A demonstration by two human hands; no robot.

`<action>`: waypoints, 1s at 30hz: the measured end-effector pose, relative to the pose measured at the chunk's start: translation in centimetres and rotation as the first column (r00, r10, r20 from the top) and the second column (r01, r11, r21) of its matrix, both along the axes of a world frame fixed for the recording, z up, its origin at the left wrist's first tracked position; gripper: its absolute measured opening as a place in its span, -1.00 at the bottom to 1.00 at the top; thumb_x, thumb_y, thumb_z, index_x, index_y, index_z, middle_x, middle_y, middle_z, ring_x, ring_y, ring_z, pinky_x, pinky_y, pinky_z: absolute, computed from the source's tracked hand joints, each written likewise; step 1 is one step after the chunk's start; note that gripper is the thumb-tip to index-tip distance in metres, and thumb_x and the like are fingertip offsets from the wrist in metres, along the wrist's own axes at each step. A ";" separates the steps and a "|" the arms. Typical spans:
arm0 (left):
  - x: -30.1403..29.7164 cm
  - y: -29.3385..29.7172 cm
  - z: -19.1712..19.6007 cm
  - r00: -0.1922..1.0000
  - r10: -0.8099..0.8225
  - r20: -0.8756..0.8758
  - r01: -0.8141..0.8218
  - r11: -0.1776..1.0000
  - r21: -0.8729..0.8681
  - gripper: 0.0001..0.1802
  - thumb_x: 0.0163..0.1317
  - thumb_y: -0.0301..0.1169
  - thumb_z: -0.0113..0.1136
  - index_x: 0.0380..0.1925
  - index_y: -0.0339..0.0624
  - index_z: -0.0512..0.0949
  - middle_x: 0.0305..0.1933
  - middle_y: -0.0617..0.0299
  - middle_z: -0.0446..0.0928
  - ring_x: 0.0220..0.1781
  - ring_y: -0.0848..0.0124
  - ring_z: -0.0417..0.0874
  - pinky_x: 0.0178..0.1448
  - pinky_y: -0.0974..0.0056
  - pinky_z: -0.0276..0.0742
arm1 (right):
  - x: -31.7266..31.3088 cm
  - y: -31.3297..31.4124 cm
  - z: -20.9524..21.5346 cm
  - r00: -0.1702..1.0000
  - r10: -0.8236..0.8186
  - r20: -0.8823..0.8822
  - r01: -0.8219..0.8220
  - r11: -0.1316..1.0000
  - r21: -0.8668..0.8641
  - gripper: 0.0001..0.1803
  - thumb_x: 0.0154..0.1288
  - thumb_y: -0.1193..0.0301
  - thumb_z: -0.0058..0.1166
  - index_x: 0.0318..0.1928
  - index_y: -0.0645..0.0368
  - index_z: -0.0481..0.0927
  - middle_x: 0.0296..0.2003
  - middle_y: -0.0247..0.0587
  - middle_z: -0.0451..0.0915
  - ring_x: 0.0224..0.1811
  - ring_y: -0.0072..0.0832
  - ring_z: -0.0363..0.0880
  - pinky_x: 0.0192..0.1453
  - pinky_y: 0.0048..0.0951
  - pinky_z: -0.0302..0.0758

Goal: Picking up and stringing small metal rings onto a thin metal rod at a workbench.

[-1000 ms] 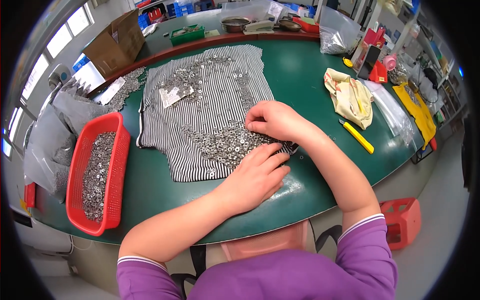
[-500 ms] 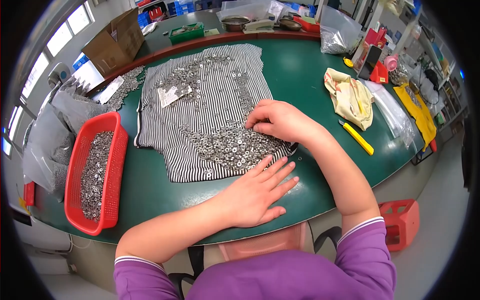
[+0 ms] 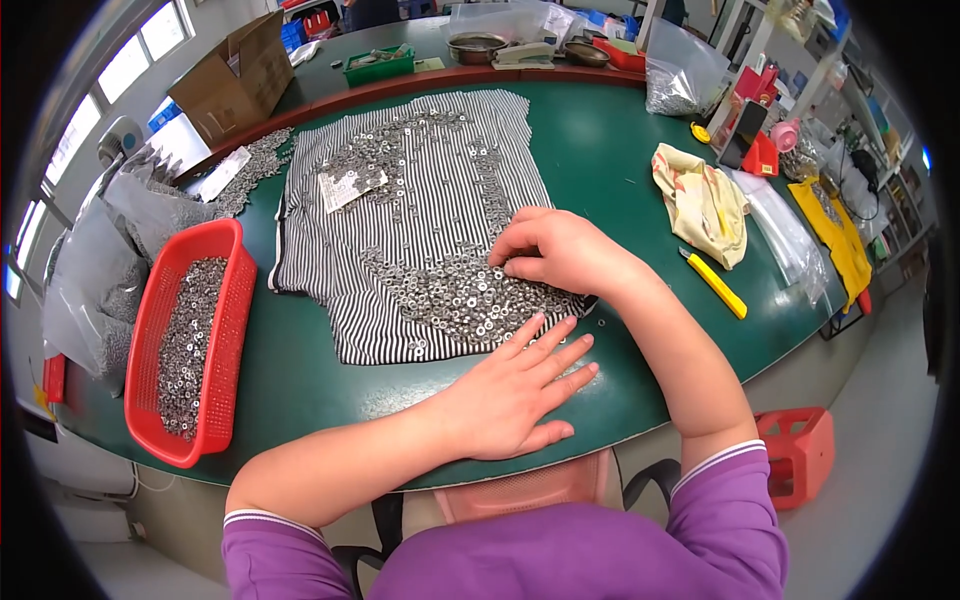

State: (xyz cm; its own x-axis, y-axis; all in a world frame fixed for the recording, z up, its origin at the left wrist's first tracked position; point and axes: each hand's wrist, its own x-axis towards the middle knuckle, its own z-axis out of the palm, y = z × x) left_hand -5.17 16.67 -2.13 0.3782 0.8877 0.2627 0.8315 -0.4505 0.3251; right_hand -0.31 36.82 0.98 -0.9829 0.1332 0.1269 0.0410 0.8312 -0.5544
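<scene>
A heap of small silvery ring-shaped metal pieces lies on a black-and-white striped cloth. At the heap's right side my right hand has its fingers curled toward the thumb, close to the pieces. Whatever it may pinch is hidden. My left hand lies flat with fingers spread on the green table, its fingertips at the heap's near edge. More pieces are scattered farther up the cloth, around a printed paper slip. On the left, a red plastic basket holds many similar pieces.
Clear bags of metal pieces stand beyond the basket, left. A cardboard box and a green tray sit at the back. To the right lie a pale cloth, a yellow utility knife and clear plastic bags.
My right hand has shifted very slightly at the heap's right side, its fingers still curled. My left hand stays flat. The whole view has moved a little.
</scene>
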 end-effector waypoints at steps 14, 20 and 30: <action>0.2 0.1 0.7 1.000 0.008 -0.027 -0.011 0.996 -0.085 -0.25 0.33 -0.02 0.09 0.43 -0.12 0.23 0.56 -0.02 0.07 0.63 -0.03 -0.09 0.61 -0.21 -0.26 | -0.2 -0.2 -1.0 0.986 -0.051 -0.156 0.066 0.994 0.088 -0.89 0.21 0.36 0.17 -0.26 0.02 0.68 -0.25 -0.25 0.60 -0.12 -0.22 0.61 -0.03 -0.21 0.55; 0.2 0.1 0.8 0.999 0.010 -0.043 -0.014 0.996 -0.089 -0.24 0.31 -0.03 0.11 0.43 -0.12 0.23 0.56 -0.03 0.07 0.63 -0.05 -0.10 0.61 -0.21 -0.26 | 0.1 0.7 -0.5 0.969 -0.097 -0.228 0.066 0.988 -0.139 -0.88 0.21 0.45 0.24 -0.23 0.13 0.71 -0.29 -0.30 0.59 -0.24 -0.46 0.60 -0.13 -0.44 0.53; 0.4 0.0 1.0 0.991 0.119 -0.058 -0.123 0.989 -0.076 -0.22 0.31 -0.07 0.13 0.42 -0.27 0.20 0.58 -0.12 -0.03 0.63 -0.07 -0.16 0.62 -0.15 -0.24 | 1.4 6.2 0.0 0.657 -0.549 -0.517 0.681 0.726 0.096 -0.78 0.33 0.27 0.09 -0.24 0.14 0.67 -0.26 -0.07 0.67 -0.16 -0.07 0.64 -0.05 -0.11 0.56</action>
State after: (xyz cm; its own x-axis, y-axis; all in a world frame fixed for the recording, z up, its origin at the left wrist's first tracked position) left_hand -4.79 16.63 -1.11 0.2783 0.9450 0.1719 0.8955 -0.3200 0.3094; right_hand 1.08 43.04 0.98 -0.5145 0.5832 0.6286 0.4144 0.8109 -0.4132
